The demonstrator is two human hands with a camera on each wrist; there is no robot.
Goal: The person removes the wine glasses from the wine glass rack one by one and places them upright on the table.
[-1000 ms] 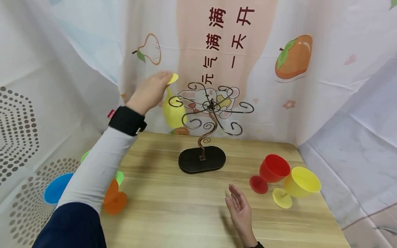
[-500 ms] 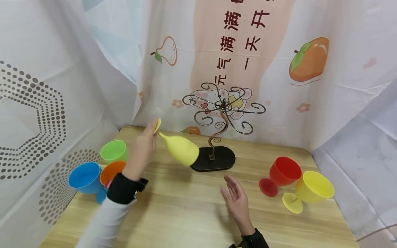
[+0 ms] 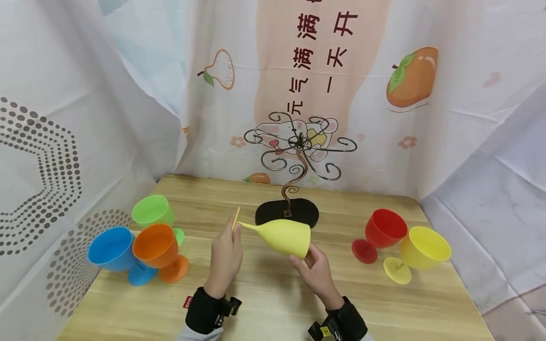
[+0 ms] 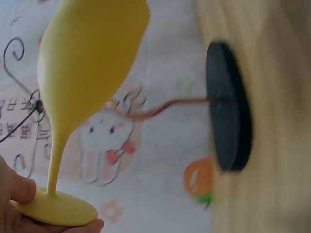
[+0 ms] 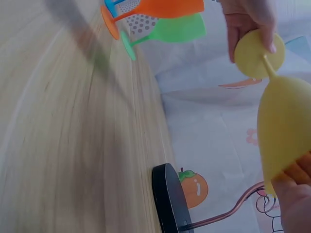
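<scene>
Six plastic goblets: two yellow, one red, one orange, one green, one blue; one wire rack.

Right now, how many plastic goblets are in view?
6: the yellow goblet held by the left hand and right hand; green goblet, blue goblet, orange goblet at table left; red goblet, second yellow goblet at right.

Yellow goblet, black-based copper rack, fruit-printed white backdrop.

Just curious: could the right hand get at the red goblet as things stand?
Probably not yet: the right hand grips the yellow goblet. Otherwise bare table lies between it and the red goblet.
</scene>
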